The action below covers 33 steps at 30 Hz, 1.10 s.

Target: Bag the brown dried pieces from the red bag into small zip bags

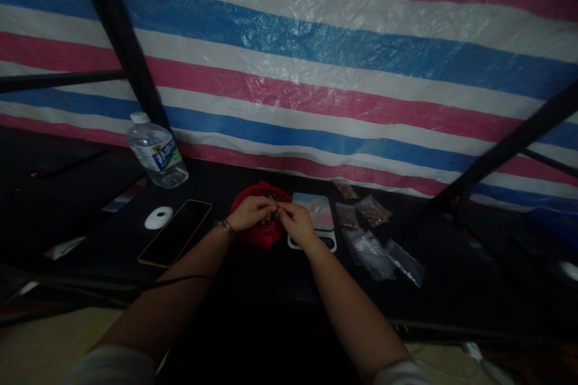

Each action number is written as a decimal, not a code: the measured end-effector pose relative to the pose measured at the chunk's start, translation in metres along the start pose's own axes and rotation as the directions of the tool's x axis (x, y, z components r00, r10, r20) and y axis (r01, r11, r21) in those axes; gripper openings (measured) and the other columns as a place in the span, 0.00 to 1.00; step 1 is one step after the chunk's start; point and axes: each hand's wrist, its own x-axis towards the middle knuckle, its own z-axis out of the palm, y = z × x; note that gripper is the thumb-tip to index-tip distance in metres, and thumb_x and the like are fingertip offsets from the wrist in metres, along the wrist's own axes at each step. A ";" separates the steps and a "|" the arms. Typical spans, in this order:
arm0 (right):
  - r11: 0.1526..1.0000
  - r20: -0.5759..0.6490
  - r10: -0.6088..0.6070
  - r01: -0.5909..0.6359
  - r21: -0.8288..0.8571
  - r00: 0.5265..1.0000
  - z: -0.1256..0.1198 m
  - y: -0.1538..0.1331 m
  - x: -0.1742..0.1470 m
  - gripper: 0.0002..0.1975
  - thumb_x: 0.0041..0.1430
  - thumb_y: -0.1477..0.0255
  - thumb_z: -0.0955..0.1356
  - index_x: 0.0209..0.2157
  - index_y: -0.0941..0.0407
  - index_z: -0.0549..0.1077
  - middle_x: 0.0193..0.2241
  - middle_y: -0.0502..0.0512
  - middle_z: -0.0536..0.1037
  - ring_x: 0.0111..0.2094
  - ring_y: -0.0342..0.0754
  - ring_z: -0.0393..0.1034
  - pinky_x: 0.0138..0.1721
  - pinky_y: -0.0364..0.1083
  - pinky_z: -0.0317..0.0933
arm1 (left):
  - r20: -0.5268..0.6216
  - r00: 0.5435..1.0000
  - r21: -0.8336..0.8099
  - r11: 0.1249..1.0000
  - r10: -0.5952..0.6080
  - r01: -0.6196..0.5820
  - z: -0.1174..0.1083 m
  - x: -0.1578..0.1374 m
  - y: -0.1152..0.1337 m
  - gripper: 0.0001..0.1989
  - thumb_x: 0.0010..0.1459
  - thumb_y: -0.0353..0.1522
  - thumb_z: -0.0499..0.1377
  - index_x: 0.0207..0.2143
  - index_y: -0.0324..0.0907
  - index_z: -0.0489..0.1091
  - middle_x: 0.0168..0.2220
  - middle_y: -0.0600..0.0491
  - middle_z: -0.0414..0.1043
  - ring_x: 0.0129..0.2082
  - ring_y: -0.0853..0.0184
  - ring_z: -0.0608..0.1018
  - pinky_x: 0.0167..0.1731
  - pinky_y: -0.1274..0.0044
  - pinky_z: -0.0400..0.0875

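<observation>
Red bag under two hands pinched on something unclear; five packets.

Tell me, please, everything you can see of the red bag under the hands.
The red bag looks like thin, crumpled plastic, glossy in the dim light. It sits on the dark table, open at the top, with something small and dark just visible inside its mouth. The left hand and right hand meet over it, fingertips pinched together on something too small to make out, and they cover much of its middle. Its right side lies against a small white scale with a pastel top.
</observation>
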 end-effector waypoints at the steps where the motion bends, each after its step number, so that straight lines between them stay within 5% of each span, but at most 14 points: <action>1: 1.000 -0.011 0.011 -0.011 -0.005 1.000 0.000 0.001 0.000 0.13 0.58 0.75 0.63 0.39 0.50 0.78 0.36 0.51 0.81 0.37 0.48 0.75 0.40 0.47 0.68 | -0.003 1.000 -0.002 1.000 -0.008 0.008 0.000 0.000 0.000 0.17 0.58 0.41 0.55 0.26 0.37 0.69 0.19 0.56 0.67 0.18 0.75 0.69 0.19 0.84 0.64; 9: 0.975 0.034 -0.006 0.014 -0.221 0.999 0.002 0.001 -0.002 0.07 0.55 0.74 0.65 0.25 0.55 0.74 0.25 0.52 0.76 0.28 0.47 0.70 0.32 0.44 0.61 | 0.023 0.999 0.082 0.995 0.048 -0.050 0.001 -0.003 0.008 0.11 0.55 0.35 0.55 0.25 0.37 0.70 0.18 0.57 0.65 0.18 0.75 0.67 0.20 0.83 0.61; 15: 0.924 -0.144 0.029 -0.082 -0.373 0.989 0.002 -0.001 -0.003 0.08 0.55 0.74 0.64 0.23 0.54 0.69 0.23 0.52 0.72 0.28 0.47 0.66 0.30 0.44 0.57 | -0.209 0.967 0.388 0.920 0.145 -0.054 0.016 -0.002 0.019 0.10 0.48 0.30 0.55 0.16 0.38 0.64 0.16 0.57 0.63 0.19 0.74 0.65 0.22 0.81 0.57; 20: 0.907 -0.248 0.094 -0.185 -0.377 0.964 -0.006 0.003 -0.001 0.09 0.53 0.73 0.64 0.20 0.54 0.66 0.21 0.50 0.68 0.26 0.46 0.63 0.29 0.44 0.55 | -0.273 0.942 0.467 0.883 0.198 -0.050 0.018 -0.004 0.019 0.10 0.48 0.30 0.53 0.17 0.39 0.64 0.17 0.56 0.63 0.19 0.72 0.65 0.22 0.80 0.56; 25: 0.970 -0.170 0.019 -0.059 -0.236 0.985 -0.004 -0.001 -0.002 0.10 0.55 0.72 0.64 0.21 0.54 0.68 0.21 0.50 0.68 0.27 0.45 0.64 0.33 0.44 0.58 | -0.321 0.903 0.478 0.872 0.287 -0.107 0.010 -0.003 0.021 0.10 0.50 0.29 0.50 0.21 0.40 0.68 0.25 0.52 0.71 0.27 0.68 0.72 0.30 0.77 0.66; 28: 0.997 -0.163 -0.060 0.051 -0.060 0.985 -0.002 -0.002 -0.002 0.06 0.57 0.70 0.64 0.29 0.54 0.72 0.30 0.53 0.73 0.36 0.48 0.68 0.41 0.47 0.62 | -0.340 0.872 0.482 0.861 0.354 -0.162 0.005 -0.004 0.020 0.10 0.52 0.29 0.50 0.24 0.40 0.70 0.32 0.50 0.75 0.33 0.66 0.75 0.36 0.75 0.69; 33: 0.966 -0.261 0.132 -0.065 0.249 0.956 0.004 0.010 0.000 0.19 0.58 0.68 0.64 0.52 0.54 0.66 0.53 0.60 0.68 0.53 0.51 0.64 0.52 0.52 0.61 | -0.324 0.814 0.497 0.819 0.481 -0.286 -0.002 -0.009 0.017 0.12 0.55 0.29 0.50 0.22 0.40 0.69 0.32 0.49 0.76 0.32 0.67 0.77 0.34 0.75 0.70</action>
